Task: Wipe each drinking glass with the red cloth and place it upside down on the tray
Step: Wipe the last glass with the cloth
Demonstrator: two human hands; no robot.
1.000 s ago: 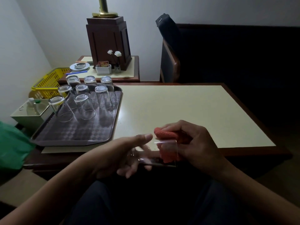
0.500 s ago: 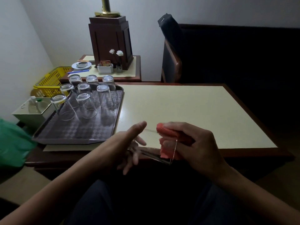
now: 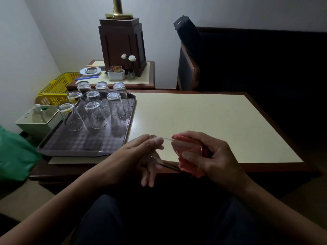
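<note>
Drinking glass held on its side in the air, just in front of the near edge of the table, between the two hands. Long axis almost level, running left to right, a little lower at the right end. Base pointing to the left hand, mouth pointing to the right hand.

Left hand pinching the base end: thumb on the upper side, fingers below, nearly straight and pointing down.

Right hand closed around the red cloth at the mouth end, fingers curled over the top of it. Cloth bunched at the rim and partly seen through the clear wall. Thumb pressed on the cloth there; inside the glass or behind it, not possible to tell.

Further left on the table, well apart from the hands, a dark tray with eight glasses upside down on its far half, in close rows. Near half of the tray bare.

Behind the tray, a yellow basket and a dark wooden stand.
</note>
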